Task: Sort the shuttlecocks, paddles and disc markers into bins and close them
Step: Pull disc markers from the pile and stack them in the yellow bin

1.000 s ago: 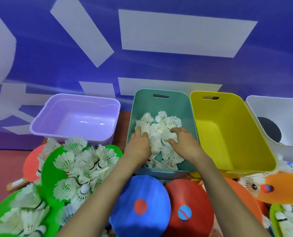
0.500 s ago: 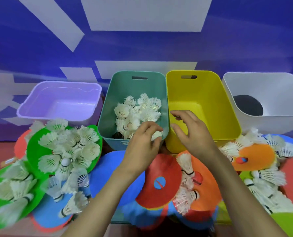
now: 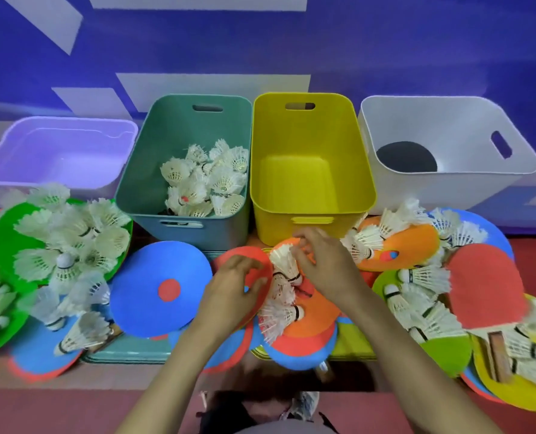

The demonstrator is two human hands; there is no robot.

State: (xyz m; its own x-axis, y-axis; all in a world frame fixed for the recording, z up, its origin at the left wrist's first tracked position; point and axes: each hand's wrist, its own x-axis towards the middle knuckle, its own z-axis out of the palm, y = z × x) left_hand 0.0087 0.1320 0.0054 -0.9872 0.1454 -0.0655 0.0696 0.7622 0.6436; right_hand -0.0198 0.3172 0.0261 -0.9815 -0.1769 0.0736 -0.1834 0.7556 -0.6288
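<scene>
Right hand (image 3: 326, 267) pinches shuttlecock (image 3: 287, 266): white feathery skirt, frayed, matt; dark band. Left of the grip, blue disc marker (image 3: 144, 286): smooth, matt. Beyond the grip, yellow bin (image 3: 310, 145) and teal bin (image 3: 173, 136): smooth moulded plastic, slight sheen.

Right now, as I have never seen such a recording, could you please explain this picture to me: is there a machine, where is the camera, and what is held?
There is no machine here: each grip is a person's bare hand. The one picture comes from a camera worn on the person's head, looking forward and down.

At the back stand four open bins: a purple bin, a teal bin with shuttlecocks inside, a yellow bin with nothing visible in it, and a white bin with a dark round thing.

In front lie flat coloured rounds, discs or paddles, with loose shuttlecocks on them.

The right hand pinches one shuttlecock. The left hand is open beside it.
</scene>
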